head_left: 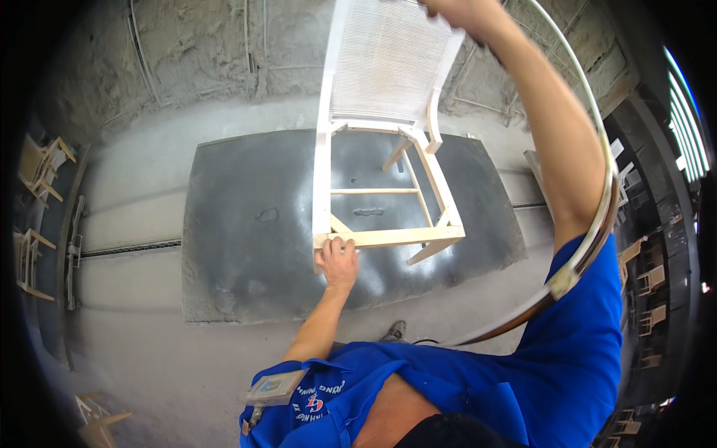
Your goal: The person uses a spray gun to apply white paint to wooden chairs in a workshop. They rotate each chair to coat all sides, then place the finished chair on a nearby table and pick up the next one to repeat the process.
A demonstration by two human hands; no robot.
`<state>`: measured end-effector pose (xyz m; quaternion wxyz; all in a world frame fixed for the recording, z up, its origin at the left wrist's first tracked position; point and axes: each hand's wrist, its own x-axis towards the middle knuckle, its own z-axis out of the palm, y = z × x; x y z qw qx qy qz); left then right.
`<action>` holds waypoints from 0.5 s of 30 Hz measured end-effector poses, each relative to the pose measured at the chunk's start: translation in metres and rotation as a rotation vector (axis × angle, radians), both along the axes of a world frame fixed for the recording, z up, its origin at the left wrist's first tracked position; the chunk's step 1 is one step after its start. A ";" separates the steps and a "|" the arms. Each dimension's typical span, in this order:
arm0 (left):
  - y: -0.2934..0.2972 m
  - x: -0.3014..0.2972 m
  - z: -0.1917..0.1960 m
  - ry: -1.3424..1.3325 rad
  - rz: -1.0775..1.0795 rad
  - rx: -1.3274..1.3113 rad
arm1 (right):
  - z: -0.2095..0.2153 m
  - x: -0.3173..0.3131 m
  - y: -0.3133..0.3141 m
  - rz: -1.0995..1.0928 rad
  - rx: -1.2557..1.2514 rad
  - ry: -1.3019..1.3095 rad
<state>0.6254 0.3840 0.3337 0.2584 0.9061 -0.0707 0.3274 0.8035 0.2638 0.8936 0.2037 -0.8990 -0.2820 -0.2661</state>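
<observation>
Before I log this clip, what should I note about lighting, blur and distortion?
In the head view: fisheye bends edges and blackens corners; the white striped light far right looks blown out; whitish patches mark the dark grey rectangular board around the pale wooden chair, glare or residue, I can't tell; the bare right hand, cut off above, looks slightly blurred.

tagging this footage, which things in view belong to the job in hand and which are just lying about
Part of the job, it seems:
pale wooden chair, left hand gripping its near left corner
dark board under it
hose, probably, though the right hand is partly out of frame

Just standing about, apparently:
chairs at the left edge
chairs at the right edge
</observation>
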 end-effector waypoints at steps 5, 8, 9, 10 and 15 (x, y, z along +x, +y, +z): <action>-0.008 0.010 0.000 0.019 0.058 0.184 | 0.093 0.019 -0.072 -0.190 0.281 -0.011; -0.006 0.013 0.005 0.006 0.042 0.277 | 0.116 0.014 -0.161 -0.208 0.380 0.106; -0.003 0.016 0.008 0.034 0.015 0.317 | 0.121 0.010 -0.188 -0.302 0.364 0.082; 0.001 0.017 0.010 0.062 -0.014 0.358 | 0.124 0.006 -0.211 -0.399 0.349 0.059; 0.012 0.032 0.019 -0.013 -0.194 0.456 | 0.139 -0.022 -0.260 -0.711 0.194 -0.036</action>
